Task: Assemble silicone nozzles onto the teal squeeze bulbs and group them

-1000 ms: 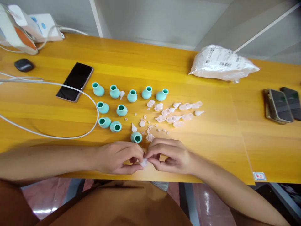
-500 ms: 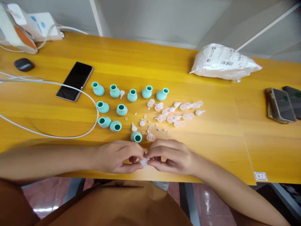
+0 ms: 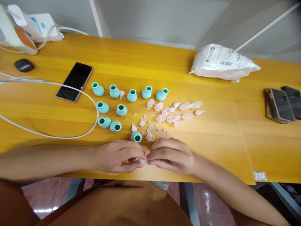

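Note:
My left hand (image 3: 121,157) pinches a small translucent white plastic piece (image 3: 142,161) between thumb and fingers, low over the table's near edge. My right hand (image 3: 170,156) is closed, its fingertips pressed together against the right end of that piece. Whatever lies between those right fingertips is hidden. Just beyond the hands stand a mint-green rubber bulb (image 3: 136,137) with an open neck and a clear pinkish disc-like part (image 3: 150,137). Tiny rings (image 3: 149,126) lie scattered behind them, along with a white pointed nozzle (image 3: 134,127).
Several more mint bulbs (image 3: 121,110) stand in rows to the left. Clear cups and nozzles (image 3: 174,118) lie to the right. A white cable (image 3: 77,137) loops beside a phone (image 3: 75,81) and a black mouse (image 3: 24,65). Further right are a white parcel bag (image 3: 223,62) and phones (image 3: 281,105).
My right fingertips have closed together at the right end of the plastic piece, and less of it shows now. Both hands stay in nearly the same place; the other parts have not moved.

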`<state>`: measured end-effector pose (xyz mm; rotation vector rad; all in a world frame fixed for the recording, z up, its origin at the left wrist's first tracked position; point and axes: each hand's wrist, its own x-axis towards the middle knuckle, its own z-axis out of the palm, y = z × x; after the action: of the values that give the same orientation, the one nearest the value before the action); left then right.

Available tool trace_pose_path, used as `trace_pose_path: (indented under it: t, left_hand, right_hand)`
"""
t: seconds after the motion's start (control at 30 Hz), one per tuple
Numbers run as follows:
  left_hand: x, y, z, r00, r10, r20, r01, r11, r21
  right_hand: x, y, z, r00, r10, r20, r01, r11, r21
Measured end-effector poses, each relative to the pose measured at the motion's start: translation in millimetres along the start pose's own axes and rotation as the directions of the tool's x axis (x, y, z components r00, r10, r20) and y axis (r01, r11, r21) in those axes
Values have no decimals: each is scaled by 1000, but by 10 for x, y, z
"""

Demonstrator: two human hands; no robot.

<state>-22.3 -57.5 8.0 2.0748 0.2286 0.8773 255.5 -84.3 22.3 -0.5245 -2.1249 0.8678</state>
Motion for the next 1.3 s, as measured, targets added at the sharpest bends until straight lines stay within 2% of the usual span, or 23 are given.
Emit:
trace_pose_path:
  t: [0.37, 0.57, 0.8, 1.0, 1.1, 1.3]
  left_hand:
    - [-18, 15, 14, 998, -10, -70, 9, 1000, -21]
    - [-21, 14, 10, 996, 0, -90, -3, 999, -36]
    - [-23, 16, -2, 986, -71, -153, 67, 997, -30]
    - [-24, 22, 7, 986, -62, -156, 57, 998, -39]
    - [-22, 23, 18, 984, -76, -160, 68, 996, -55]
    - [1, 28, 0, 985, -79, -155, 72, 996, -56]
  right_hand:
    - [-28, 21, -32, 996, -82, 20, 84, 990, -113]
    - [-34, 27, -16, 997, -74, 22, 75, 993, -89]
    - [-35, 57, 27, 1000, -26, -11, 26, 999, 19]
    - [-57, 83, 13, 996, -86, 4, 86, 993, -78]
    - [-64, 91, -6, 988, -140, 59, 147, 976, -161]
    - [-79, 100, -26, 985, -145, 97, 162, 968, -192]
